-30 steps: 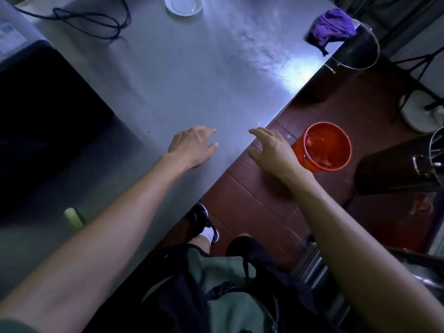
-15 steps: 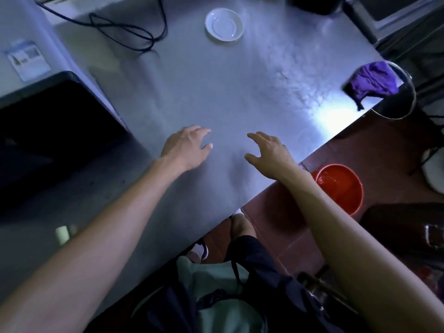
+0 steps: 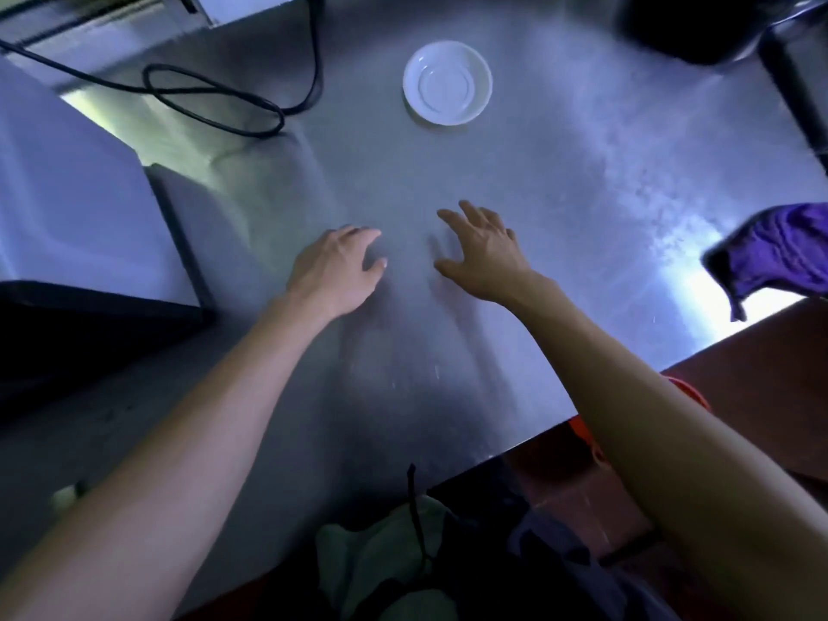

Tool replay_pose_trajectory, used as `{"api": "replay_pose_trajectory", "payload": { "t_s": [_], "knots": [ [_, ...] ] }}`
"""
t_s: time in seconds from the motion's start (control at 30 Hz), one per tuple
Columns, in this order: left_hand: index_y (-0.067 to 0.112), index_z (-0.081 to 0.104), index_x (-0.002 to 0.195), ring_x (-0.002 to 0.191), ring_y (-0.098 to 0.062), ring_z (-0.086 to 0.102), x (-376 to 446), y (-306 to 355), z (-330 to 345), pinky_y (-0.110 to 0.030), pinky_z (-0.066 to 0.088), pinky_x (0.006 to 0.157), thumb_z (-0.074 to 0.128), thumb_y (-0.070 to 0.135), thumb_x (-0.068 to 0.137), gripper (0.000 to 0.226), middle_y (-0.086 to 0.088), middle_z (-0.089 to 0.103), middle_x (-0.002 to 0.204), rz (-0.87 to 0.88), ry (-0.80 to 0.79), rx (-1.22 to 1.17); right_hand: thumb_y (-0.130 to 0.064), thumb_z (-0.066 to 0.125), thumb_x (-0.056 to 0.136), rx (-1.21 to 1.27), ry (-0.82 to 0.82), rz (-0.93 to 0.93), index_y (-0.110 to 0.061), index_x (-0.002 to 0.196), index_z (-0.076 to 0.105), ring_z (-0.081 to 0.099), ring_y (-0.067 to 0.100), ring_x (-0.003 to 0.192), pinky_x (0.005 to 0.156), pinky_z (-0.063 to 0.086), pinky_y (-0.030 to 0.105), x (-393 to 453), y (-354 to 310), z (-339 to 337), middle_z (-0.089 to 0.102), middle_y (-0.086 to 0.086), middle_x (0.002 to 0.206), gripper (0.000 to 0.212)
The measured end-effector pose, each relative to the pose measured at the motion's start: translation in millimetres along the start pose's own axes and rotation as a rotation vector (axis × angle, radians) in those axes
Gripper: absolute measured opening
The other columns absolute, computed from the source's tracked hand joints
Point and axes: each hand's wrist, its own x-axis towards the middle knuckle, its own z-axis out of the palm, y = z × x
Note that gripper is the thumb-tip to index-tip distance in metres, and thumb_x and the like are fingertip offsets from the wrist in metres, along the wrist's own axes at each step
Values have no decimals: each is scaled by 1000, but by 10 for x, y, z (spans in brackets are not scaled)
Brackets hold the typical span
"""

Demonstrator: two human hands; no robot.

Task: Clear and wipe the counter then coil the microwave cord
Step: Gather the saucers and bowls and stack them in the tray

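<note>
- The tabletop (image 3: 403,172) now fills most of my view; a second ago I was looking down at its edge and the floor, so the view has swung up and inward onto the work.
- The microwave (image 3: 76,226) sits at far left, well apart from both hands.
- Its cord (image 3: 215,100) lies loose in a loop at upper left, beyond my left hand (image 3: 334,273), not yet coiled.
- The purple cloth (image 3: 779,253) hangs at the right edge, well to the right of my right hand (image 3: 486,257); what it hangs on is out of view.
- The saucer (image 3: 447,82) stands straight ahead of both hands, closest to the right.
- Both hands have come forward, fingers spread, empty, low over the steel; I think they hover rather than touch.
- My read: clearing comes first, saucer next.
</note>
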Motion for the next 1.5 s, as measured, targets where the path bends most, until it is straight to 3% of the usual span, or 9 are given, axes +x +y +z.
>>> {"api": "replay_pose_trajectory", "payload": {
  "t_s": [0.5,0.87,1.1,1.5],
  "knots": [
    [21,54,137,123,-29,54,1362,222,-305,-45,49,97,57,40,94,47,-2,58,138,-93,30,-28,-59,68,79,-149,61,-62,-34,154,17,0,35,153,114,21,55,1838,335,-629,-1,6,167,94],
    [19,54,136,122,-31,54,1927,82,-340,-46,49,97,56,38,94,46,-3,59,137,-107,68,-75,-82,68,63,-228,8,-73,-38,157,0,-16,44,150,115,4,72,2709,317,-693,-15,7,167,124],
    [21,54,135,122,-29,53,1693,33,-300,-43,47,93,56,38,94,44,0,59,137,-142,78,-85,-77,71,58,-212,39,-66,-39,153,16,9,42,147,110,26,63,2553,154,-669,8,5,163,117],
    [24,50,141,128,-27,50,215,-200,-310,-42,45,99,53,41,97,48,2,53,144,-304,141,-109,-76,70,59,-175,31,-256,-38,152,19,13,40,144,107,28,61,1252,-524,-256,11,5,161,113]
  ]
}}
